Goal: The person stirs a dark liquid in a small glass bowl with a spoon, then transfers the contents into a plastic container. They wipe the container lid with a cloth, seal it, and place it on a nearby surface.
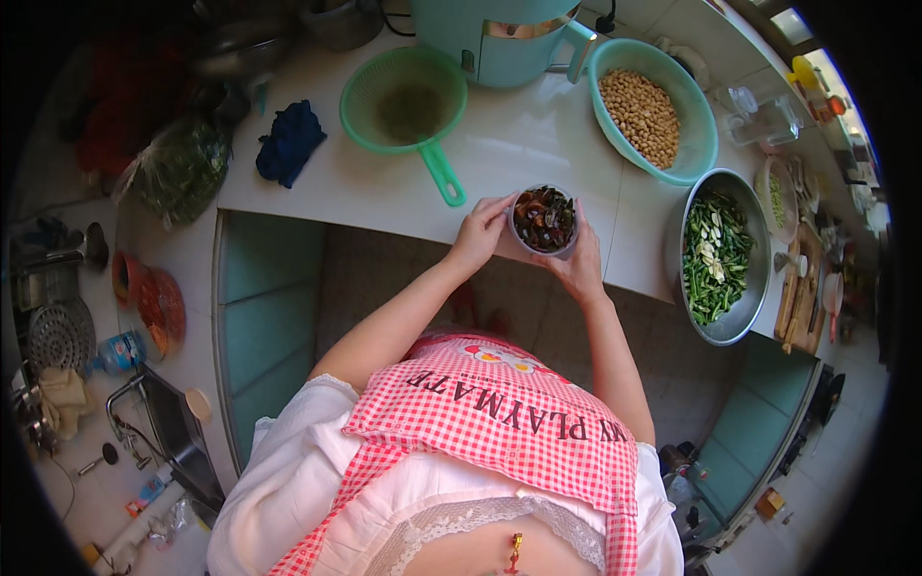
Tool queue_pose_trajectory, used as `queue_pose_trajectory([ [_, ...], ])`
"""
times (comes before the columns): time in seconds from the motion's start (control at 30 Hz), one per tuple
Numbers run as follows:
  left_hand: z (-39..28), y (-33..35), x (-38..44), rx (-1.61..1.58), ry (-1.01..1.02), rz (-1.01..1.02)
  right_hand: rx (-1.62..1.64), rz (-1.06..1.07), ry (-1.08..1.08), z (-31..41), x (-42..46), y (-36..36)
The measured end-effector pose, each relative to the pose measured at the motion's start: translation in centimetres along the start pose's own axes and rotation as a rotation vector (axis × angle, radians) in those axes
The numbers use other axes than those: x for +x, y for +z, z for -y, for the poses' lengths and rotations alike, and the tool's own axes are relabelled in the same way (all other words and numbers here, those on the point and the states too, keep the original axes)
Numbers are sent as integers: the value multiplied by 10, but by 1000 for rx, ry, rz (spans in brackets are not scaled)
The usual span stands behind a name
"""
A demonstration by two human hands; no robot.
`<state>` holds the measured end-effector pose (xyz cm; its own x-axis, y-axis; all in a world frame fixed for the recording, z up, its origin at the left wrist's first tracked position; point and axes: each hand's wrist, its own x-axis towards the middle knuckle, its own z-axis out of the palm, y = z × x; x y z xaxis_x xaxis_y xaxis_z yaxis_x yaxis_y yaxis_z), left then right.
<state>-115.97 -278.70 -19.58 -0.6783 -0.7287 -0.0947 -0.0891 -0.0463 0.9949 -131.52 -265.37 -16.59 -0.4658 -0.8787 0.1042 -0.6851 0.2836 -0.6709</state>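
A round, clear plastic tub (544, 220) sits at the front edge of the white counter. Glossy dark red-brown and blackish pieces fill it; I cannot tell what food they are. My left hand (481, 234) grips the tub's left side. From the right, my right hand (582, 263) holds it too, with the thumb near the front of the rim. Just beyond my left hand lies a green plastic strainer (353, 90), its handle (441, 175) pointing toward me. Its mesh holds something dark and indistinct.
A pale green basin (600, 119) of beige beans and a steel bowl (762, 317) of chopped greens with white slices stand right. Behind is a light blue appliance (446, 32). A dark blue cloth (289, 142), bagged leafy greens (180, 173) and a sink (180, 425) lie left.
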Motion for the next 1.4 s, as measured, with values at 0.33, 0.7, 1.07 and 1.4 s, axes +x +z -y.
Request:
queue_pose_trajectory([
  [0.33, -9, -64, -125, -63, -229, -206, 113, -57, 137, -4, -66, -27],
  [0.7, 91, -108, -402, -176, -388, -1245, 325, 848, 50, -25, -163, 54],
  [1.07, 42, -334, -532, 1020, -362, -1676, 282, 764, -134, 118, -132, 80],
  [1.4, 73, -464, -517, 1363, -489, -1374, 342, 720, 262, 146, -218, 131],
])
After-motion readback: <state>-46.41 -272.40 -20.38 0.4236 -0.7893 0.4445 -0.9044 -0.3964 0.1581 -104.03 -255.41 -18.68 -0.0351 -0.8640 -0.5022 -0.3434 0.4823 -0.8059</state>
